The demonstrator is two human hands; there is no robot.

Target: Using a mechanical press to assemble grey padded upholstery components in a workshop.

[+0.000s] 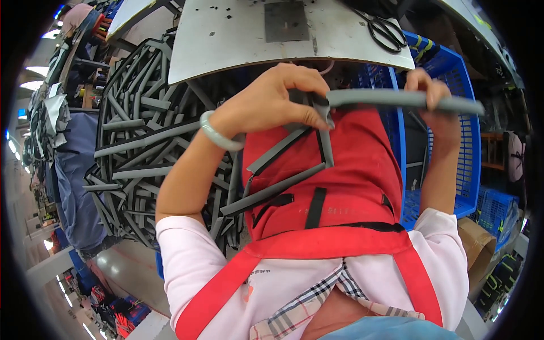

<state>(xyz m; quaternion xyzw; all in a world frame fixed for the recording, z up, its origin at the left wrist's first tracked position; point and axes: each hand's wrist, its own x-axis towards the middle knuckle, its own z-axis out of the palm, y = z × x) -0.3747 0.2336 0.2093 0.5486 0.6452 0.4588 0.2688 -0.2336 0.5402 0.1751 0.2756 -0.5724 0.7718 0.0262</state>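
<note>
A long grey strip (pixel 377 98), padded or tube-like, stretches sideways in front of my red apron. My left hand (pixel 272 99), with a pale bangle on its wrist, pinches the strip's left end between thumb and fingers. Toward the other end, my right hand (pixel 433 93) has its fingers wrapped round the strip, whose tip sticks out past them. Below my left hand, a bent grey piece with black edging (pixel 289 178) lies across the apron (pixel 357 147). Whether it joins the held strip is hidden by my fingers.
A large heap of grey and black strips (pixel 141 136) lies to my left. Ahead is a white table (pixel 226 45) with a dark metal plate (pixel 286 22) and black scissors (pixel 387 31) on it. A blue plastic crate (pixel 467 130) stands at my right, near a cardboard box (pixel 475 243).
</note>
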